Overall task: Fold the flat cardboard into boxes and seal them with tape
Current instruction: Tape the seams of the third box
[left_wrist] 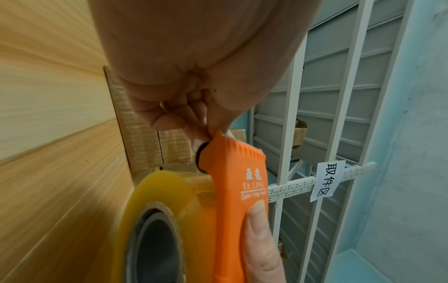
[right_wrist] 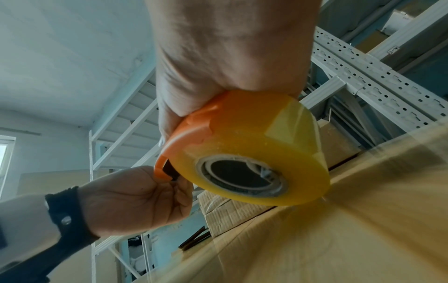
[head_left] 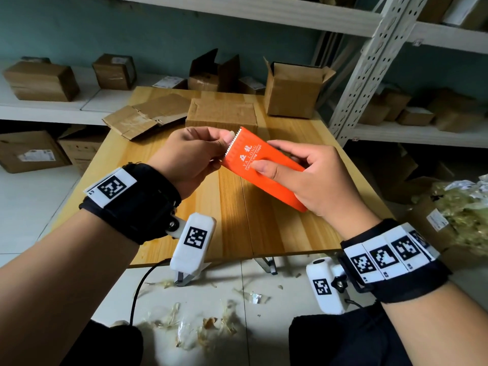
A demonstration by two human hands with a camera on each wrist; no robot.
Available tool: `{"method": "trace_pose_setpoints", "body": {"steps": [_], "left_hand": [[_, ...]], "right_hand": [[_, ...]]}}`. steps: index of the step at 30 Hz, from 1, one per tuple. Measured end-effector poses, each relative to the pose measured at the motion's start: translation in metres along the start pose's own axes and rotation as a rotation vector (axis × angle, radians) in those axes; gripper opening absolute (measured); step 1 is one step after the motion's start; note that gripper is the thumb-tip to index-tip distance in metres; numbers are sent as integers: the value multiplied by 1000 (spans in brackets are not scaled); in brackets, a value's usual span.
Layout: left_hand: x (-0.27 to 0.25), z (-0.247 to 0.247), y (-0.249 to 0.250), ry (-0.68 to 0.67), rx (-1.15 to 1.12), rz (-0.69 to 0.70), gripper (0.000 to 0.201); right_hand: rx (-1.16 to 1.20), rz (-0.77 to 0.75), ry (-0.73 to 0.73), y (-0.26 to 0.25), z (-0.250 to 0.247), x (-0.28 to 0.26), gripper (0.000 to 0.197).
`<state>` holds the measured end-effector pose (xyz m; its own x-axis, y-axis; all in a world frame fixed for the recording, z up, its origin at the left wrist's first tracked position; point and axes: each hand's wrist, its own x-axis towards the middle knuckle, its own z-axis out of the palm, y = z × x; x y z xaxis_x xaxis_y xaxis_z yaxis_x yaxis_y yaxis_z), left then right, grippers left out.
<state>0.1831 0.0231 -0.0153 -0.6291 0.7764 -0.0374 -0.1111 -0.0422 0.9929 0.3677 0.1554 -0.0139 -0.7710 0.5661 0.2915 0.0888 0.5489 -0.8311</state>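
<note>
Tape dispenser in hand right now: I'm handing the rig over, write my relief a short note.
Right hand grips the orange tape dispenser above the table.
Left hand pinches at its toothed end, apparently the tape end.
Folded box lies mid-table; flat cardboard to its left; open box at the far right.
Left: draw tape, seal, fold the flat piece.

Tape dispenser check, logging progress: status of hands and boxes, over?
Right hand grips orange tape dispenser. Left hand pinches at its toothed end. Closed box and flat cardboard wait on table. Nothing in the way.
</note>
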Motion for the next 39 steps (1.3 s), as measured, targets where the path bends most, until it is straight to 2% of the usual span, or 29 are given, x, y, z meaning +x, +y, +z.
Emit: {"method": "trace_pose_setpoints", "body": {"steps": [2, 4, 7, 9, 14, 16, 21, 27, 29, 31, 33, 35, 39], "left_hand": [[-1, -1, 0, 3, -22, 0, 13], [-1, -4, -1, -1, -30, -2, 24], [0, -6, -3, -28, -7, 2, 9], [3, -10, -2, -24, 4, 8, 10], [11, -50, 13, 168, -72, 27, 11], [12, -67, 16, 205, -31, 29, 9], [-2, -72, 17, 143, 9, 53, 9], [-16, -61, 25, 121, 19, 120, 11], [-18, -55, 25, 110, 40, 150, 22], [-19, -49, 25, 99, 55, 181, 26], [-21, -43, 26, 90, 89, 226, 22], [-23, -35, 28, 67, 133, 275, 14], [-29, -16, 26, -53, 244, 295, 12]], "right_hand": [[11, -5, -19, -2, 1, -1, 47], [5, -1, -24, -3, 0, -1, 52], [4, 1, -16, -3, -3, 0, 61], [-3, 7, -19, -4, -7, -1, 61], [-104, 18, 13, 6, -23, -4, 67], [-142, 17, 46, 11, -27, -6, 67], [-191, 30, 87, 16, -28, -10, 71], [-359, 89, 136, 15, -24, -4, 64], [-423, 125, 133, 14, -23, 1, 71], [-491, 199, 82, 11, -20, 7, 85], [-515, 283, 33, 10, -18, 17, 104], [-536, 348, 15, 8, -16, 26, 116], [-541, 442, 10, -4, -12, 36, 109]]}}
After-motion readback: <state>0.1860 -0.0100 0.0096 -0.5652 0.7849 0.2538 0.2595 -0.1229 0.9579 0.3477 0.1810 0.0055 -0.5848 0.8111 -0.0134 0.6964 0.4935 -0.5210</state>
